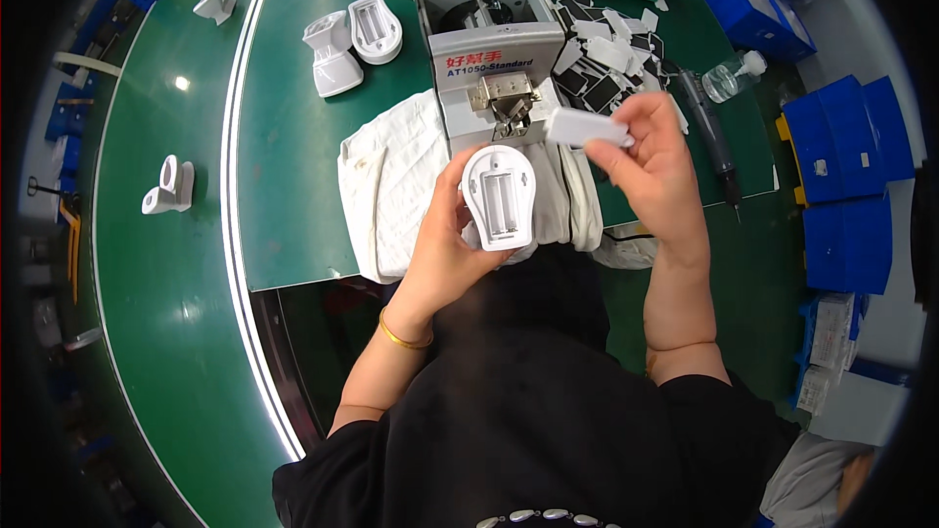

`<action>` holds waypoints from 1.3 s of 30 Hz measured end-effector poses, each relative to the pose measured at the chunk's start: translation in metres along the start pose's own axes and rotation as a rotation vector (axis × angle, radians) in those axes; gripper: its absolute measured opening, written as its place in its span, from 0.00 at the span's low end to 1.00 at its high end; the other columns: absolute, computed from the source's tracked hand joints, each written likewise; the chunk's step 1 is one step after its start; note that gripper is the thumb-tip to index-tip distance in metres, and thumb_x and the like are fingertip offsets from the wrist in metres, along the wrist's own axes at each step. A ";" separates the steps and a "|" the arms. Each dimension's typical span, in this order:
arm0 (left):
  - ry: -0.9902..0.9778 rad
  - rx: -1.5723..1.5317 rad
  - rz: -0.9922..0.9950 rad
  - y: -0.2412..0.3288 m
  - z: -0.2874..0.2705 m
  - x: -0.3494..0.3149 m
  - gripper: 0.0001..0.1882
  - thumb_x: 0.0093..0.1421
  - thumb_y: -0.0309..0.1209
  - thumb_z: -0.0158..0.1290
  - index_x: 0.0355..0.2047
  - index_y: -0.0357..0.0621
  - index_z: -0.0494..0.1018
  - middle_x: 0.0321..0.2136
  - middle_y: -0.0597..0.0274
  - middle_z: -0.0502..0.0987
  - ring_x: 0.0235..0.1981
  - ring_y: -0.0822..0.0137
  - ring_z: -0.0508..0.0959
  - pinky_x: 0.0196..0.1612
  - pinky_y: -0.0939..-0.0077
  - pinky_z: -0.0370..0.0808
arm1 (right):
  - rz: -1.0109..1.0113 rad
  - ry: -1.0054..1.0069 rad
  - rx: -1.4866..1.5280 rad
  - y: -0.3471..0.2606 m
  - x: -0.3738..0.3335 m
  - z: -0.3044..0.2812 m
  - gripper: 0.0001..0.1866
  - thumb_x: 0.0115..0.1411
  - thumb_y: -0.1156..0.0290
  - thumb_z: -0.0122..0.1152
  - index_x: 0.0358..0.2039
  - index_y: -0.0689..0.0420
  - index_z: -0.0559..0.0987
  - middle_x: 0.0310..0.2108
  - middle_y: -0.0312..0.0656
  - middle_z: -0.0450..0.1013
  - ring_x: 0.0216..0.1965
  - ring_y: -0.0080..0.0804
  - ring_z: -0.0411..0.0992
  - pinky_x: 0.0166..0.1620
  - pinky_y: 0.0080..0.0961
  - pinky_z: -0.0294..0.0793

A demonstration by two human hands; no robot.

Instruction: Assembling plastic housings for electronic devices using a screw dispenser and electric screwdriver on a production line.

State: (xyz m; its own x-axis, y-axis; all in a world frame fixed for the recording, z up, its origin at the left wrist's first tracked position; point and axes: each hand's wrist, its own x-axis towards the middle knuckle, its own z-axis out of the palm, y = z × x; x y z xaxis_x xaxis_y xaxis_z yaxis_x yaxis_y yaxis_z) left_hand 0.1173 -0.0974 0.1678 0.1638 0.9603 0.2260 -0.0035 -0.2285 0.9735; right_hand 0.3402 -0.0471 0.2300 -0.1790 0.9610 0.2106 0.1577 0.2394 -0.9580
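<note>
My left hand (452, 225) is closed around a white plastic housing (522, 198), whose open battery compartment faces up. Between the thumb and fingers of my right hand (653, 158) is a small white battery cover (577, 127), slightly blurred, held up and to the right of the housing. The two parts are apart. Just beyond them stands a grey tape dispenser machine (445, 44) with a metal cutter at its front. A white cloth (386, 186) lies under and beside the housing.
Two more white housings lie left of the machine, one with its compartment up (376, 29). Black and white flat pieces (608, 49) are heaped right of it, beside an electric screwdriver (706, 127) and a clear bottle (729, 78). Blue bins (849, 142) stand at the far right; a green conveyor belt (176, 274) runs left.
</note>
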 end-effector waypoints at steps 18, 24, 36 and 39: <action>-0.097 -0.003 0.048 -0.003 -0.002 -0.004 0.47 0.44 0.21 0.68 0.65 0.44 0.57 0.58 0.51 0.68 0.58 0.54 0.71 0.59 0.65 0.69 | 0.141 -0.404 -0.023 -0.032 0.008 0.034 0.06 0.54 0.81 0.69 0.32 0.63 0.81 0.27 0.34 0.77 0.27 0.12 0.71 0.30 0.11 0.68; -0.131 0.004 0.040 -0.002 -0.004 -0.006 0.47 0.45 0.21 0.67 0.65 0.44 0.57 0.58 0.51 0.68 0.58 0.53 0.71 0.59 0.66 0.69 | 0.201 -0.438 -0.014 -0.034 0.008 0.037 0.05 0.53 0.80 0.69 0.31 0.62 0.82 0.24 0.32 0.76 0.25 0.13 0.69 0.29 0.12 0.67; 0.019 0.038 0.218 0.002 -0.003 -0.002 0.50 0.44 0.16 0.66 0.66 0.45 0.53 0.67 0.52 0.54 0.66 0.54 0.61 0.65 0.62 0.64 | -0.105 -0.230 0.069 0.005 -0.015 0.058 0.29 0.63 0.75 0.59 0.65 0.60 0.65 0.56 0.43 0.67 0.52 0.25 0.68 0.56 0.24 0.67; 0.043 0.113 0.194 0.003 -0.001 0.000 0.49 0.46 0.20 0.67 0.66 0.38 0.52 0.66 0.49 0.56 0.65 0.57 0.63 0.64 0.64 0.63 | 0.116 -0.304 0.348 0.000 -0.013 0.061 0.32 0.65 0.75 0.56 0.68 0.63 0.57 0.57 0.43 0.67 0.56 0.27 0.67 0.59 0.27 0.66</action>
State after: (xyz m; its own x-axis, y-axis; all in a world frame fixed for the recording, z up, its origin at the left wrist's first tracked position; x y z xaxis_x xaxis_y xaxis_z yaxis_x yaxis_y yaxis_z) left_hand 0.1163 -0.0982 0.1703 0.1281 0.9021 0.4122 0.0800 -0.4236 0.9023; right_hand 0.2839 -0.0682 0.2149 -0.4637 0.8822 0.0821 -0.1324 0.0226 -0.9909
